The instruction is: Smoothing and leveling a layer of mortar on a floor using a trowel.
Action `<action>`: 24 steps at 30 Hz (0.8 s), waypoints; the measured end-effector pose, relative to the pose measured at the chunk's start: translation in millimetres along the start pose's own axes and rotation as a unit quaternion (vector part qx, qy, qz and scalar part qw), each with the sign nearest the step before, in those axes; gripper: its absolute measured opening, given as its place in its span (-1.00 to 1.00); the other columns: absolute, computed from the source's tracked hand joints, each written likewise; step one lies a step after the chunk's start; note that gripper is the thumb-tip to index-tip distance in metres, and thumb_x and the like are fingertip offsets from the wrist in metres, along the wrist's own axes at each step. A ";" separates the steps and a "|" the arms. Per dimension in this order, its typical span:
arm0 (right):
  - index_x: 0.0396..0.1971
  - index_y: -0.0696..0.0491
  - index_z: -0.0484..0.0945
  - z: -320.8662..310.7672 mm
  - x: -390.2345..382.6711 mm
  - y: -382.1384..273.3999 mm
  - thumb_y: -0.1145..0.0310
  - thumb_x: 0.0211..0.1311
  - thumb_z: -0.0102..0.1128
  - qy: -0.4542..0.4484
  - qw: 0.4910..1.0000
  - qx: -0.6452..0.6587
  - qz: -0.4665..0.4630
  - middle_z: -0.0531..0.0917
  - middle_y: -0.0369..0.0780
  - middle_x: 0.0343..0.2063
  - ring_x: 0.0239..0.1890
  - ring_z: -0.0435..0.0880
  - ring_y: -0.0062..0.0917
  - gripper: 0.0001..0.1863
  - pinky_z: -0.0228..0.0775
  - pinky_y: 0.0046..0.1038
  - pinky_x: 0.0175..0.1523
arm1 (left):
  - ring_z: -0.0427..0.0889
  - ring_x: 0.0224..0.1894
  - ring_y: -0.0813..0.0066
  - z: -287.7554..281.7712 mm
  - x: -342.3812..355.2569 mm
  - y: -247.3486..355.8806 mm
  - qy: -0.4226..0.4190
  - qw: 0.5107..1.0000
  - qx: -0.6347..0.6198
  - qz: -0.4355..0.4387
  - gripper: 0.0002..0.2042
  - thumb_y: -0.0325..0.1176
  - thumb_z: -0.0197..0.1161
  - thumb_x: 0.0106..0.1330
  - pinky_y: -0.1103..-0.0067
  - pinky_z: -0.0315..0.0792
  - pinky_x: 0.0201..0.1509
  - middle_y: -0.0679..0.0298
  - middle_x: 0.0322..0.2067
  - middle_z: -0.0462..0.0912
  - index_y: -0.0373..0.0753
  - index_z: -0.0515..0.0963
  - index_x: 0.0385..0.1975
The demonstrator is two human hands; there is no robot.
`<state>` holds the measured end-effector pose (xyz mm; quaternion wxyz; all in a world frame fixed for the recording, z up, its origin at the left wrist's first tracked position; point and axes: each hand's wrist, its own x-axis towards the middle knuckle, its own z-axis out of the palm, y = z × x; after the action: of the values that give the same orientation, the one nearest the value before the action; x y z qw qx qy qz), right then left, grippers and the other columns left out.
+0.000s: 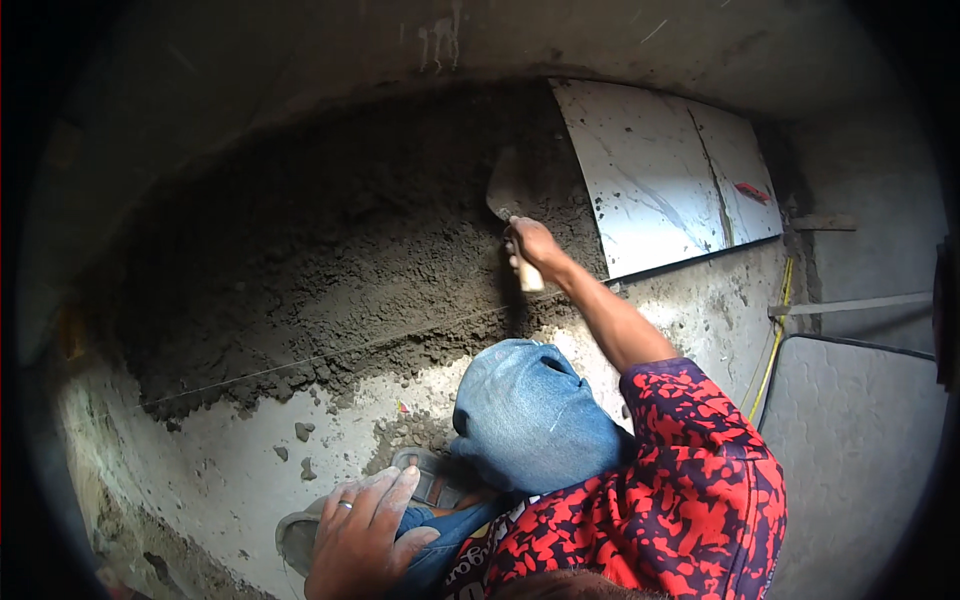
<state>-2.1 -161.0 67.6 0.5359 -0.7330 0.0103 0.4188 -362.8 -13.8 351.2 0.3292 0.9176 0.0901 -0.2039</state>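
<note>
My right hand (530, 250) is closed around the pale handle of a trowel (504, 203). The blade lies at the surface of a bed of dark, crumbly mortar (330, 270), a little left of a marbled white tile (640, 180). My left hand (365, 530) wears a ring and rests over my lower leg beside my sandals, its fingers stretched out and holding nothing. A thin string (330, 354) runs along the mortar's near side.
A second white tile (738, 150) adjoins the first, with a small red item (752, 193) on it. Right of my body are a yellow strip (770, 360) and a grey panel (850, 440). Loose mortar lumps (303, 431) dot the pale floor. A wall (330, 60) bounds the far side.
</note>
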 end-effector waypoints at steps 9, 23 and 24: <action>-0.13 0.23 0.45 -125.1 62.0 -29.6 0.18 0.35 -0.13 0.099 0.822 -0.542 -0.144 0.57 0.18 -0.26 -0.15 0.59 -0.02 -0.61 0.41 -0.12 -0.06 | 0.44 0.03 0.06 -6.4 7.5 -0.6 -0.007 0.999 -0.034 -0.026 -0.44 -0.05 0.25 0.14 0.26 0.25 0.12 0.06 0.02 0.48 -0.27 0.38 0.07; -0.39 0.18 0.50 -121.2 129.7 -111.4 0.16 0.22 0.02 0.109 0.971 -0.196 -0.086 0.53 -0.23 -0.62 -0.65 0.50 -0.48 -0.67 0.35 -0.40 -0.56 | 0.45 0.05 0.07 -9.7 22.1 -11.9 -0.031 0.997 -0.039 -0.065 -0.43 -0.04 0.23 0.15 0.27 0.26 0.13 0.04 0.02 0.48 -0.29 0.37 0.08; -0.37 0.15 0.52 -121.9 125.0 -123.6 0.20 0.25 -0.01 0.093 0.972 -0.214 -0.023 0.53 -0.25 -0.60 -0.65 0.48 -0.50 -0.71 0.35 -0.43 -0.55 | 0.45 0.05 0.07 -8.2 20.4 -13.7 -0.034 0.996 -0.038 -0.077 -0.42 -0.03 0.21 0.16 0.26 0.27 0.13 0.04 0.03 0.48 -0.29 0.37 0.09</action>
<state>209.9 -151.0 94.6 0.3731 -0.8664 -0.0470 0.3287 -345.9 2.7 340.4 0.3505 0.8871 0.1568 -0.2561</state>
